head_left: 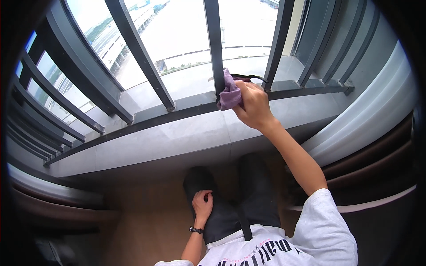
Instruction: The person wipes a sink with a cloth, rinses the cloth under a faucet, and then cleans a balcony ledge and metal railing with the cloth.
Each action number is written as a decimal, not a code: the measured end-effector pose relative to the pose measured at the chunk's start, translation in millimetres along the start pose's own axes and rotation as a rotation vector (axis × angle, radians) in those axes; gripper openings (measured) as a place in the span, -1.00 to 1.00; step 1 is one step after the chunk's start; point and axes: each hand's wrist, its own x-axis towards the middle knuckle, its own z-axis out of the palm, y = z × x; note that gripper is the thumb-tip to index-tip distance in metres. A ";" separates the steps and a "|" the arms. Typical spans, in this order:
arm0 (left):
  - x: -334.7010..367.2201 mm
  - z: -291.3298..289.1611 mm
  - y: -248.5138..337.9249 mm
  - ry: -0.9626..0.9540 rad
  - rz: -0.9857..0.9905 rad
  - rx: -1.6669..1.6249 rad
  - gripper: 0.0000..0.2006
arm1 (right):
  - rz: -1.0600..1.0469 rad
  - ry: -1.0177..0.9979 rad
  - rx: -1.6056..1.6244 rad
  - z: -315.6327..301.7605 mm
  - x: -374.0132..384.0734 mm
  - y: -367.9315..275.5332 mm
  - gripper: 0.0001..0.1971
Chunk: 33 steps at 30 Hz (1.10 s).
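Note:
My right hand [256, 105] is closed around a crumpled purple cloth [230, 94]. The cloth presses against the lower end of a dark upright railing bar [214, 46], close above the bottom rail [194, 110]. A thin dark strip, partly hidden by my fingers, sticks out behind that hand; I cannot tell what it is. Down on my dark trousers [262, 197], my left hand [203, 206] rests at the thigh with its fingers curled in a loose ring. Dark trouser fabric seems to show through the gap, and no held object is visible there.
More dark bars [141, 57] stand left and right along the window. Below them runs a pale grey stone ledge [159, 139] with a front edge before my knees. A white sheer curtain [359, 122] and brown drapes [372, 170] hang at right. Brown floor [144, 213] lies below.

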 end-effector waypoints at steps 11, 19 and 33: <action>-3.9 3.4 0.2 0.015 0.022 -0.003 -0.92 | -0.133 -0.128 0.360 -14.3 -85.4 0.9 -0.51; -3.7 -1.8 -1.5 0.001 -0.010 -0.003 -0.92 | 0.244 0.069 0.225 -17.5 -105.5 21.5 -0.61; -10.7 1.9 -4.7 -0.025 0.001 -0.010 -0.87 | -0.180 -0.309 0.202 170.0 -71.3 -118.4 -0.53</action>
